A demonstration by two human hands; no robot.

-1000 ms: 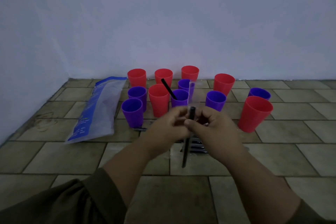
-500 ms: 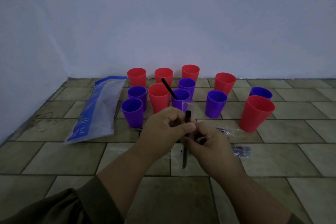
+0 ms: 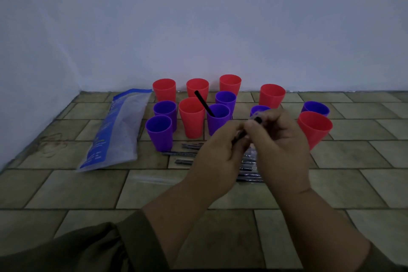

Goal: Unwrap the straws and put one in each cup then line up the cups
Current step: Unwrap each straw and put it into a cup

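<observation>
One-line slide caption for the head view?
Unwrapping: left hand and right hand grip a black straw; one purple cup holds a second straw.

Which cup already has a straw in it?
The middle purple cup, with a red cup on its left: a black straw leans out of it. No other cup shows one.

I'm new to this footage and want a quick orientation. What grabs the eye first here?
The left hand and right hand meet at centre, pinching a black straw between them. Behind them, red and purple cups stand near the wall, and one purple cup already holds a second straw. A blue-and-clear bag lies on the tiled floor at left.
</observation>
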